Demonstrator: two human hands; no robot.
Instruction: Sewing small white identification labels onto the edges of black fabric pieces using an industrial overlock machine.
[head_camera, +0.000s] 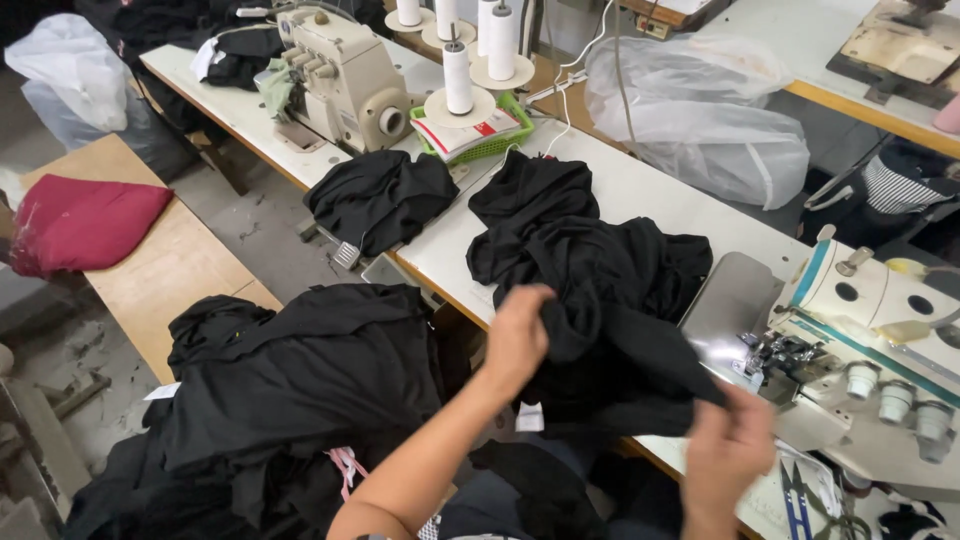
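Note:
My left hand (517, 335) grips a fold of black fabric (600, 290) that lies heaped on the white sewing table (640, 185). My right hand (728, 452) holds the lower edge of the same black fabric, close to the needle area of the white sewing machine (870, 330). A small white label hangs from the cloth below my left hand. More black garments are piled on the wooden bench (160, 270) to my left.
An overlock machine (340, 75) with several white thread cones (458, 75) stands at the back. A green basket (480, 135), another black bundle (380, 200), a red cushion (80, 220), clear plastic bags (700, 110) and blue-handled scissors (795, 505) are around.

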